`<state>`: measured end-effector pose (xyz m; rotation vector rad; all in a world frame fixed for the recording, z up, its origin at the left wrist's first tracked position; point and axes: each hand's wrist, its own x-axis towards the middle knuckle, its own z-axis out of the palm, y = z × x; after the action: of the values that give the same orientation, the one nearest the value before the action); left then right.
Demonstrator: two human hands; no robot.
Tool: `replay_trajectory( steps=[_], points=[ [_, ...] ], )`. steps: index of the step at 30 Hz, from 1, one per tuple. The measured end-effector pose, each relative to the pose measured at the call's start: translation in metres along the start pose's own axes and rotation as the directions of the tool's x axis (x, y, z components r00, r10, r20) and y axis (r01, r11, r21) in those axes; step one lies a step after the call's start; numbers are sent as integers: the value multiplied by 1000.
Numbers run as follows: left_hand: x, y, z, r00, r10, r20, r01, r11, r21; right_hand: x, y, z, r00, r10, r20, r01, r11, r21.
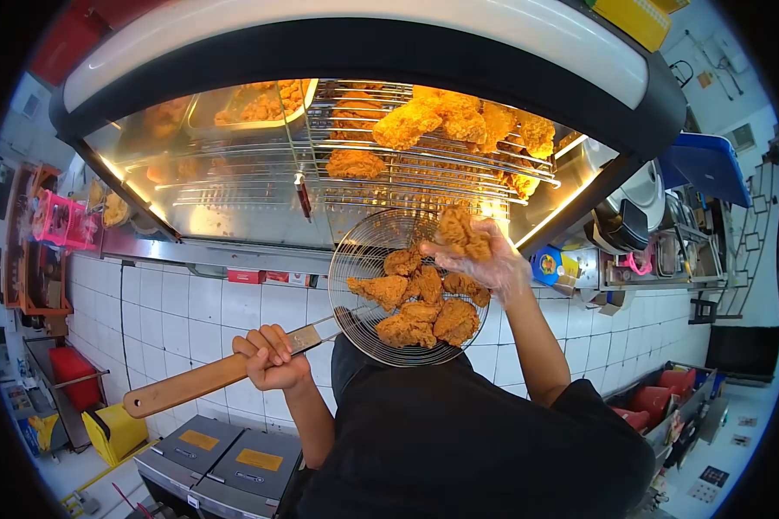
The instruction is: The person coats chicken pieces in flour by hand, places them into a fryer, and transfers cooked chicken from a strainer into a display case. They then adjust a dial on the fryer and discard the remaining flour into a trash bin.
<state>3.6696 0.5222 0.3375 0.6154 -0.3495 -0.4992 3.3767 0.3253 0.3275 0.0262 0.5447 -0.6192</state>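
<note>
My left hand [273, 356] is closed around the wooden handle [186, 382] of a round wire strainer [348, 324]. Several pieces of fried chicken [407, 324] lie in its basket. In a clear plastic glove, my right hand [493, 264] grips one piece of fried chicken [460, 232] above the strainer's far right rim. Just beyond stands a lit display warmer [251, 208] with its near side open. On its upper wire rack [441, 164] rest more fried chicken pieces [407, 123], and a single piece [355, 164] sits apart toward the left of the rack.
A metal tray [303, 108] of small fried pieces stands inside the warmer at left, past a glass divider with a dark red handle [302, 195]. Grey bins [234, 458] stand at lower left, beside a yellow container [112, 434]. A blue lid [705, 169] juts out at right.
</note>
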Motion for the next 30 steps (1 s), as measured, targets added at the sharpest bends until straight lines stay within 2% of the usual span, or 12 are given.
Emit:
replay_trajectory(
  steps=[5, 7, 8, 9, 10, 11, 13, 17, 23, 25, 28, 30],
  points=[
    [-1, 1, 0, 1000, -2, 20, 2, 1000, -5, 29, 12, 28, 935, 129, 330, -107, 991, -84],
    [-1, 0, 1, 999, 2, 33, -1, 1000, -9, 39, 18, 38, 983, 4, 182, 74, 905, -419],
    [-1, 0, 0, 1000, 2, 28, -2, 1000, -9, 48, 20, 41, 916, -253, 312, 392, 396, -830],
    [-2, 0, 0, 1000, 1, 22, 0, 1000, -9, 58, 21, 46, 763, -347, 546, 447, -328, -832],
    [-3, 0, 0, 1000, 0, 28, 1, 1000, -12, 68, 21, 58, 510, -237, 827, 511, -690, -513],
    [-3, 0, 1, 1000, -1, 18, 1, 1000, -5, 77, 19, 64, 503, -241, 830, 508, -694, -510],
    [-4, 0, 2, 1000, 4, 17, -4, 1000, -7, 92, 10, 75, 263, 145, 954, 372, -927, 39],
    [-6, 0, 3, 999, 20, 27, -20, 1000, 11, 126, 5, 88, 201, 426, 882, 370, -867, 334],
    [-8, 0, -1, 1000, 22, 4, -22, 1000, 10, 151, 19, 94, 182, 298, 937, 152, -950, 273],
    [-9, 0, -1, 1000, 27, 5, -27, 999, 18, 150, 22, 98, 352, 110, 929, 412, -910, -48],
    [-9, 1, -1, 999, 22, -44, -22, 1000, -15, 148, 22, 96, 310, 113, 944, 241, -970, 37],
    [-9, 1, 0, 999, 13, -36, -14, 1000, -6, 147, 29, 89, 485, 28, 874, 222, -971, -93]
  ],
)
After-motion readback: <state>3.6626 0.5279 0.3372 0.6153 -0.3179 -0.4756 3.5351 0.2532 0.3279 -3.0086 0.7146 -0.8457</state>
